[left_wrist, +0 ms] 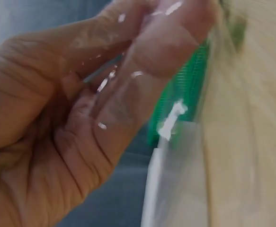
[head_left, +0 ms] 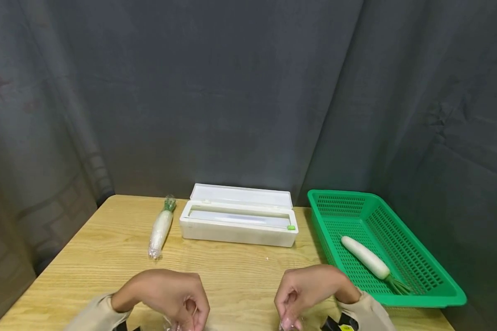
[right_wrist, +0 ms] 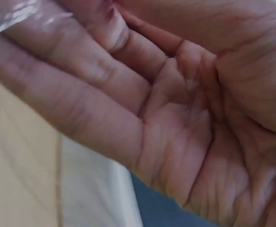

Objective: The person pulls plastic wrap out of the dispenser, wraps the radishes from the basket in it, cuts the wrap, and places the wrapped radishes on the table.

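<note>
Near the front of the table, at the bottom of the head view, my left hand (head_left: 176,294) and right hand (head_left: 308,289) face each other with a gap between them. Each pinches clear plastic wrap between thumb and fingers. In the left wrist view the plastic wrap (left_wrist: 102,85) lies shiny over the fingers; the right wrist view shows the plastic wrap (right_wrist: 19,19) at the fingertips. A blurred green patch (left_wrist: 237,30) shows beyond the left fingers, too unclear to name. What lies below the hands is cut off by the head view's lower edge.
A white wrap dispenser (head_left: 238,233), lid up, with a green slider, stands at the back middle. Left of it lies a film-wrapped white radish (head_left: 160,230). A green basket (head_left: 422,301) at the right holds a bare white radish (head_left: 366,257). A dark curtain (head_left: 215,92) hangs behind the wooden table (head_left: 87,257).
</note>
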Demonstrator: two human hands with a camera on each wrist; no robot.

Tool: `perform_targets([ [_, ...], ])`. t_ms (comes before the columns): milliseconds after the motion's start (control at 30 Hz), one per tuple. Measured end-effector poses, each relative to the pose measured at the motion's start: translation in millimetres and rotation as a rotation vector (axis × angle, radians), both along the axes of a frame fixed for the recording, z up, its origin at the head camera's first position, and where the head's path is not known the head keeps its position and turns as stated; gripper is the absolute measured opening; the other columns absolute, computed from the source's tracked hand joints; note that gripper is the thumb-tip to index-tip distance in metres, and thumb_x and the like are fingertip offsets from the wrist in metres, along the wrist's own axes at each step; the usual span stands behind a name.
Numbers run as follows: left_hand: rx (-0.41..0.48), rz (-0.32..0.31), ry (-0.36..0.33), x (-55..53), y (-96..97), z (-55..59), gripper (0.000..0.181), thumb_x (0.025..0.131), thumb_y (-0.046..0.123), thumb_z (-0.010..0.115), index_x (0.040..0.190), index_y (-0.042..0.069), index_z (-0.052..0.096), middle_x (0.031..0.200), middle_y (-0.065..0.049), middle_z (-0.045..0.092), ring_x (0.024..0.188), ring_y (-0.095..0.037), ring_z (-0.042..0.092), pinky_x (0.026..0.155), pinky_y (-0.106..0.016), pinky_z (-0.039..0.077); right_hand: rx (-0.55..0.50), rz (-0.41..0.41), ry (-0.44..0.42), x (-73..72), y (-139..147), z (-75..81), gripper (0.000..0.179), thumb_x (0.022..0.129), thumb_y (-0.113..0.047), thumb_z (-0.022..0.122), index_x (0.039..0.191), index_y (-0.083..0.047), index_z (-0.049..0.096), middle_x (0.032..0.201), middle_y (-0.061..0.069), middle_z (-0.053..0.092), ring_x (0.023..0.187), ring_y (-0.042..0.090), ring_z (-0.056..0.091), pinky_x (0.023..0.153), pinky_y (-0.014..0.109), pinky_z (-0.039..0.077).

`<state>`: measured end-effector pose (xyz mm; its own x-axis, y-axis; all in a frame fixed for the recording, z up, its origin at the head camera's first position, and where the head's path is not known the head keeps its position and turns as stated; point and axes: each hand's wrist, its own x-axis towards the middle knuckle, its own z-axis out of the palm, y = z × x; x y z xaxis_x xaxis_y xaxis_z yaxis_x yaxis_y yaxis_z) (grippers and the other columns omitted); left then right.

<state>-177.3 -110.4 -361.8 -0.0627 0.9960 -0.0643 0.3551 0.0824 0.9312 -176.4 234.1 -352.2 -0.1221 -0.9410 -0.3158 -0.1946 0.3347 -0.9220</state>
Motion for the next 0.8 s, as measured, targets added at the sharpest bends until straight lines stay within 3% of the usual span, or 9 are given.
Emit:
perform_targets([
  [67, -0.046, -0.009, -0.022, -0.9, 3.1, -8.5, 0.005, 0.093, -0.011, 0.070, 0.089, -0.008, 0.072, 0.076, -0.026, 0.069, 0.065, 0.012, 0.050, 0.057, -0.010, 0.048, 0.020, -0.002, 0.002, -0.9, -3, -9.5, 0.021, 0.101, 0.000, 0.066, 0.088, 0.016, 0.067, 0.075, 0.039, 0.063, 0.068, -0.008, 0.060, 0.062, 0.010, 0.044],
  [233, -0.151, -0.019, 0.035, -2.2, 8.3, -21.4, 0.008, 0.093, -0.013, 0.068, 0.089, -0.009, 0.073, 0.077, -0.024, 0.069, 0.063, 0.013, 0.046, 0.059, -0.007, 0.044, 0.035, -0.009, 0.071, -3.9, -6, -29.0, 0.019, 0.099, 0.000, 0.068, 0.087, 0.014, 0.069, 0.074, 0.033, 0.066, 0.065, -0.009, 0.057, 0.060, 0.008, 0.043],
  [400, -0.265, -0.007, 0.243, 0.1, 9.9, -31.0, 0.013, 0.090, -0.014, 0.069, 0.087, -0.003, 0.074, 0.073, -0.010, 0.068, 0.060, 0.017, 0.042, 0.057, -0.006, 0.044, 0.105, -0.041, 0.066, -6.3, -9, -41.1, 0.018, 0.098, -0.002, 0.070, 0.088, 0.014, 0.070, 0.077, 0.035, 0.067, 0.063, -0.008, 0.058, 0.062, 0.007, 0.043],
  [467, -0.281, 0.000, 0.319, 1.0, 10.4, -35.0, 0.015, 0.088, -0.014, 0.071, 0.084, 0.000, 0.074, 0.071, -0.005, 0.067, 0.060, 0.017, 0.041, 0.056, -0.006, 0.045, 0.125, -0.051, 0.060, -6.9, -12, -45.3, 0.019, 0.098, -0.002, 0.071, 0.088, 0.014, 0.070, 0.078, 0.035, 0.067, 0.063, -0.008, 0.060, 0.063, 0.007, 0.045],
  [567, -0.286, -0.004, 0.358, 1.1, 11.9, -40.7, 0.017, 0.086, -0.016, 0.071, 0.082, 0.000, 0.074, 0.071, -0.004, 0.068, 0.060, 0.017, 0.041, 0.058, -0.006, 0.046, 0.137, -0.066, 0.048, -6.9, -14, -51.4, 0.020, 0.098, -0.001, 0.071, 0.087, 0.016, 0.069, 0.077, 0.036, 0.065, 0.062, -0.008, 0.059, 0.063, 0.007, 0.046],
  [700, -0.258, -0.023, 0.437, 2.1, 13.7, -48.5, 0.024, 0.081, -0.022, 0.069, 0.075, 0.001, 0.070, 0.064, -0.001, 0.061, 0.058, 0.017, 0.034, 0.056, -0.003, 0.038, 0.140, -0.108, 0.034, -4.8, -13, -57.1, 0.019, 0.096, 0.002, 0.071, 0.085, 0.017, 0.068, 0.074, 0.036, 0.062, 0.060, -0.007, 0.056, 0.061, 0.008, 0.045],
  [800, -0.246, 0.000, 0.490, 4.8, 12.9, -54.3, 0.029, 0.076, -0.025, 0.067, 0.070, 0.004, 0.066, 0.061, 0.004, 0.053, 0.056, 0.015, 0.029, 0.051, -0.005, 0.032, 0.140, -0.143, 0.056, -2.0, -12, -59.7, 0.018, 0.095, 0.003, 0.072, 0.083, 0.015, 0.069, 0.073, 0.034, 0.063, 0.059, -0.008, 0.056, 0.059, 0.008, 0.044],
])
